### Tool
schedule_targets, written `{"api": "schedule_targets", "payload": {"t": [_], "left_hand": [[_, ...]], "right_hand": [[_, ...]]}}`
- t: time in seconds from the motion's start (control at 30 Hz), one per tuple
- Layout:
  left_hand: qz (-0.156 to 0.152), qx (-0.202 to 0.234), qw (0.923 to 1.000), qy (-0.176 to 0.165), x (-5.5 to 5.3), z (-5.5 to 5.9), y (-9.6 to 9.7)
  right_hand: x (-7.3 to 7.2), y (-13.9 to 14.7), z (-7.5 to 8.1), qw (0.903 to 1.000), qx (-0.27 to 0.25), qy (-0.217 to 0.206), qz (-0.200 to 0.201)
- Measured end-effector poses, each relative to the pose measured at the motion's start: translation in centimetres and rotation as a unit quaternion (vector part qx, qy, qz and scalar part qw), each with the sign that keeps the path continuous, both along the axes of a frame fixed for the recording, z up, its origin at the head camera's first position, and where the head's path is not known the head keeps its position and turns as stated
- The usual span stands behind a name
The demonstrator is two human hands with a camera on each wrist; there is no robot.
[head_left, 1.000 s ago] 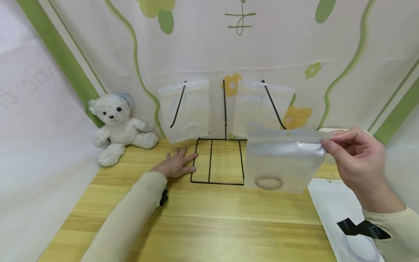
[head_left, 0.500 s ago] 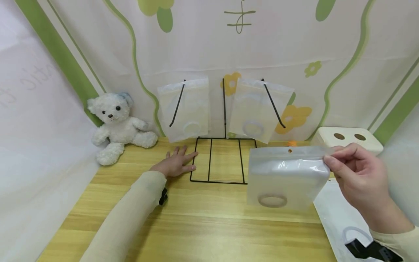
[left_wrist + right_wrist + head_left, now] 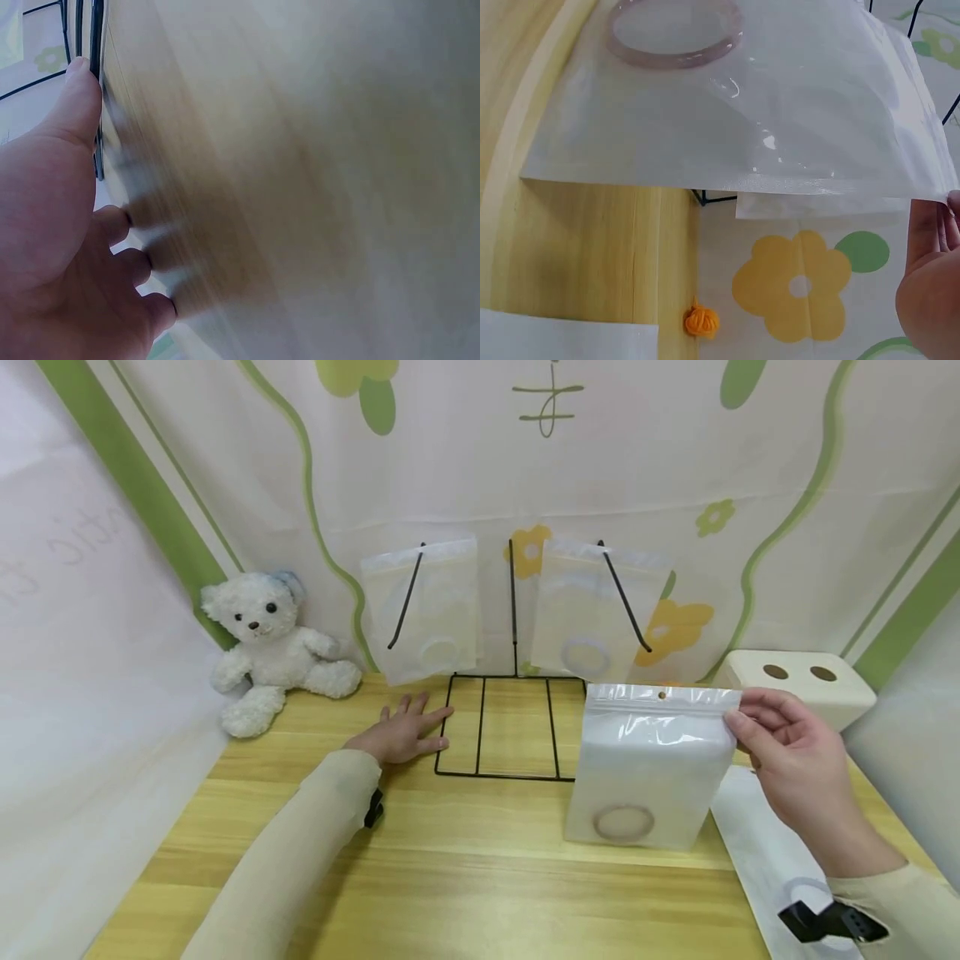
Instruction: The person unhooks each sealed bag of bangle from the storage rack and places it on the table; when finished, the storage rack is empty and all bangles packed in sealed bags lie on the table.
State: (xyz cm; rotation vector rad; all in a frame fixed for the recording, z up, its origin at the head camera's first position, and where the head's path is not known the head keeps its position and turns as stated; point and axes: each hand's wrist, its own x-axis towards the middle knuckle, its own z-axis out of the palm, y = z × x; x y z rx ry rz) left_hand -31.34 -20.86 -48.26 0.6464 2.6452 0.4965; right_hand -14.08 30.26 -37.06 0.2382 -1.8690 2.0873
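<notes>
the right hand [image 3: 789, 762] pinches a zip pouch [image 3: 660, 768] by its top corner, front-right of the wire rack [image 3: 516, 677]; the left hand [image 3: 397, 735], fingers spread, touches the rack's left edge. carrying seems the current step; next probably means lining the pouch's hole [image 3: 662, 696] up with a prong [image 3: 627, 601].

Held bag [image 3: 652, 768]: thin transl. plastic, v. glossy | ring [image 3: 671, 61]: smooth, sl. shiny | rack [image 3: 513, 610]: metal-look wire, smooth | desk [image 3: 465, 868]: wood-grain, smooth, semi-gloss | bear [image 3: 277, 656]: plush cloth, rough, matt | backdrop [image 3: 450, 468]: cloth, matt, sl. creased
</notes>
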Motion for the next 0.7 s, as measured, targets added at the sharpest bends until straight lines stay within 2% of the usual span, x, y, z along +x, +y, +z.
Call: {"api": "schedule_targets", "payload": {"t": [0.1, 0.27, 0.37, 0.53, 0.63, 0.7], "left_hand": [[0.003, -0.005, 1.0, -0.001, 0.0, -0.1, 0.0], [0.007, -0.001, 1.0, -0.003, 0.1, 0.1, 0.0], [0.01, 0.0, 0.9999, -0.007, 0.0, 0.0, 0.0], [0.009, 0.001, 0.9999, -0.011, 0.4, 0.6, 0.3], [0.005, 0.006, 0.9998, -0.016, 0.9, 1.5, 0.6], [0.003, 0.01, 0.9999, -0.011, 0.8, 1.4, 0.5]], "right_hand": [[-0.9, 0.4, -0.1, 0.9998, 0.017, -0.011, 0.0], [-2.6, 0.8, -0.7, 0.9977, 0.058, -0.027, -0.023], [-3.4, 1.0, -1.3, 0.9976, 0.058, -0.032, -0.019], [-4.6, 1.7, -2.4, 0.9967, 0.059, -0.055, -0.007], [-5.0, 2.2, -3.1, 0.9899, 0.104, -0.094, -0.018], [-5.3, 2.4, -3.6, 0.9804, 0.151, -0.125, -0.023]]}}
